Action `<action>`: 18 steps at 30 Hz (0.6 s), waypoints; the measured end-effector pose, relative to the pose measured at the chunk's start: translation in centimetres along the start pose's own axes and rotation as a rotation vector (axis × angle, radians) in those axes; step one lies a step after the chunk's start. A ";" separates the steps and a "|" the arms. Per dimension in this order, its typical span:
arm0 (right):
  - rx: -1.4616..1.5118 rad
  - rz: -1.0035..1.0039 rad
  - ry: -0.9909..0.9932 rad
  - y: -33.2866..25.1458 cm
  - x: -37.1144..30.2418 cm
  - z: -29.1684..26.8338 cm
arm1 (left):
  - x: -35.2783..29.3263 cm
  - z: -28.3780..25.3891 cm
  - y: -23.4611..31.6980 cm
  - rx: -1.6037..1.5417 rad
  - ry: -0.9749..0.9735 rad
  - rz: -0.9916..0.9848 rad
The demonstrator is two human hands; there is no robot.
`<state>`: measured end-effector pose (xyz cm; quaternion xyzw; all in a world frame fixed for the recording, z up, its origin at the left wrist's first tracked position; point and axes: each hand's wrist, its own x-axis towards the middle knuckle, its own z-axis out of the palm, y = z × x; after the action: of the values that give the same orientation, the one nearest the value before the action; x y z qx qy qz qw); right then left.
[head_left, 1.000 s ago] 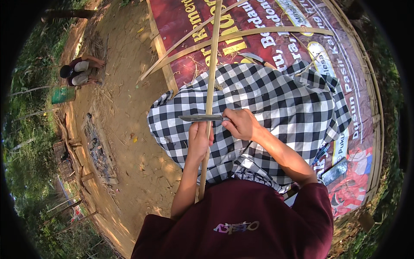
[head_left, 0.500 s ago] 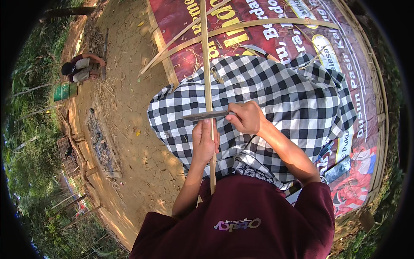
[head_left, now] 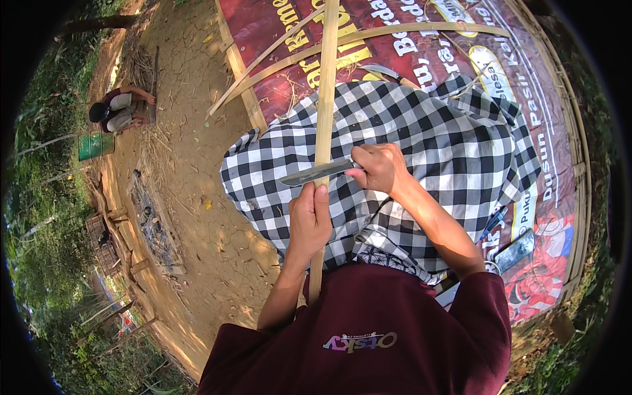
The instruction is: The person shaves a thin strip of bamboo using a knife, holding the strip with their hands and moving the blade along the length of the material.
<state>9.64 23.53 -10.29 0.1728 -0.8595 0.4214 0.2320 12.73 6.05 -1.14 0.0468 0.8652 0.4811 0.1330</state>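
A long, pale bamboo strip [head_left: 326,99] runs away from my body over my lap, its near end against my shirt. My left hand [head_left: 309,220] is closed around it, thumb pointing up along the strip just below the blade. In my right hand [head_left: 380,168] is the handle of a knife [head_left: 313,174]. Its dark blade lies across the strip, tip to the left and tilted a little downward. A black-and-white checked cloth [head_left: 421,138] covers my legs under both hands.
Two more bamboo strips [head_left: 388,31] cross on the red printed banner [head_left: 263,39] ahead. A curved blade [head_left: 382,70] lies at the cloth's far edge. A phone [head_left: 515,250] rests at right. Far left, a person [head_left: 122,108] crouches on the dirt ground [head_left: 197,131] near a green container [head_left: 95,145].
The bamboo strip has turned so its broader face shows, and its far end has swung right. The knife's blade has tilted, showing more of its flat side. Both hands keep their hold.
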 end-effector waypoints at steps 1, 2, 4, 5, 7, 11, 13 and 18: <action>-0.026 -0.005 0.003 0.3 0.2 0.0 | 0.0 -0.1 0.0 -0.003 0.015 -0.046; -0.051 -0.018 0.027 0.7 0.5 0.1 | 0.0 -0.2 0.1 -0.010 0.012 -0.028; -0.085 -0.034 0.063 1.5 1.0 0.1 | 0.4 -0.6 0.3 -0.018 0.001 -0.042; -0.113 -0.027 0.098 2.0 1.2 0.0 | 0.5 -0.8 0.5 -0.024 0.004 -0.042; -0.171 -0.009 0.139 2.7 1.5 -0.1 | 0.7 -1.2 0.9 -0.058 0.003 -0.106; -0.199 0.024 0.112 3.5 1.2 -0.2 | 0.6 -1.6 1.4 -0.170 -0.040 -0.190; -0.195 0.032 0.095 3.7 0.9 -0.1 | 0.4 -1.9 1.5 -0.176 -0.058 -0.202; -0.189 0.062 0.084 4.2 0.6 0.0 | 0.1 -2.7 1.4 -0.189 -0.068 -0.251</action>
<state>7.11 25.91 -12.70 0.1059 -0.8898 0.3524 0.2700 11.82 4.58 1.41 -0.0583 0.8102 0.5380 0.2252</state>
